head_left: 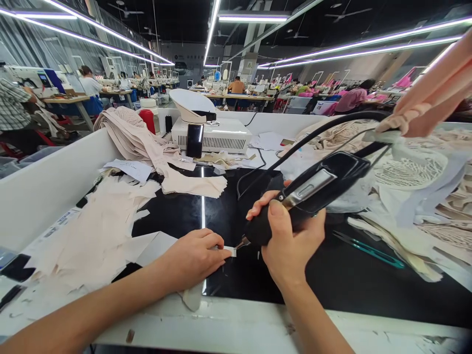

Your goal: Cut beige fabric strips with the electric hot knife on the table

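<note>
My right hand (295,246) is wrapped round a black corded hand tool (313,187) with a silver lever on its side. The narrow metal tip (242,242) points down to the left and meets the end of a small white strip (231,250), or stops just short of it; I cannot tell which. My left hand (202,253) has its fingers pressed together on that strip, holding it against the black work surface (243,275). Part of a white piece (157,248) shows beyond the left wrist. The part of the strip under the fingers is hidden.
Teal thread snips (372,250) lie to the right. Cut beige pieces (92,226) are heaped at left, more fabric (409,167) at right. A white vented box (224,135) and phone (194,140) stand behind. A pinkish shape (427,98), arm or cloth, meets the cable.
</note>
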Demonstrator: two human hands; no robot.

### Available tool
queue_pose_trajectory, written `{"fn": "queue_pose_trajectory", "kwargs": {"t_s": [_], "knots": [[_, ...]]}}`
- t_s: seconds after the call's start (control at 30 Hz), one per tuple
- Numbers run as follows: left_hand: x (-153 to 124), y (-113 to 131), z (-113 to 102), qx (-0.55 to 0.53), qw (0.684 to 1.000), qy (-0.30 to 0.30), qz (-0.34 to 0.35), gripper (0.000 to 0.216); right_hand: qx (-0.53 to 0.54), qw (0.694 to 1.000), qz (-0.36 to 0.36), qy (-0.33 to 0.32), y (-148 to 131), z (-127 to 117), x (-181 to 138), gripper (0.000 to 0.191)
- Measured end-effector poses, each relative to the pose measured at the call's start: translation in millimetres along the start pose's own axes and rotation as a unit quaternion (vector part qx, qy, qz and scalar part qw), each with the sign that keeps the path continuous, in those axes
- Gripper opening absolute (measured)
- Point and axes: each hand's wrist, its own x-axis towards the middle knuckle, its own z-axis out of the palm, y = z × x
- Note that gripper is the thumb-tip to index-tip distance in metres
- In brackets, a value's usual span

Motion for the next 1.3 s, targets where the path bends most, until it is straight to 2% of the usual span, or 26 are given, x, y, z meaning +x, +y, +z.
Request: {"fn": "queue_pose_trajectory", "kwargs": {"t_s": [0.27,0.43,0.57,1.0,1.1,1.3], "knots": [[-7.3,3.6,-15.1,-0.027,0.998,-0.038,-0.050,0.017,-0.012,1.000,-0.005,0.006,-3.6,-2.1,-2.1,0.031],[-15.9,7.2,-21.1,-0.013,0.998,-0.029,-0.056,0.021,-0.011,1.000,-0.008,0.009,-6.9,-2.6,-3.2,0.034],[-19.2,9.6,-20.5,0.010,0.998,-0.022,-0.050,0.022,-0.016,1.000,-0.010,0.009,-8.3,-3.4,-3.7,0.035],[-15.2,17.0,-18.8,0.066,0.994,-0.067,-0.053,0.016,-0.012,1.000,-0.001,0.024,-10.8,-1.1,-1.7,0.035],[-13.5,18.1,-16.8,0.074,0.994,-0.066,-0.051,0.010,-0.011,0.999,0.003,0.030,-12.3,-0.4,-0.9,0.034],[-16.8,15.9,-11.3,0.069,0.995,-0.052,-0.045,0.012,-0.014,0.999,0.028,0.045,-17.2,3.7,1.6,0.034]]}}
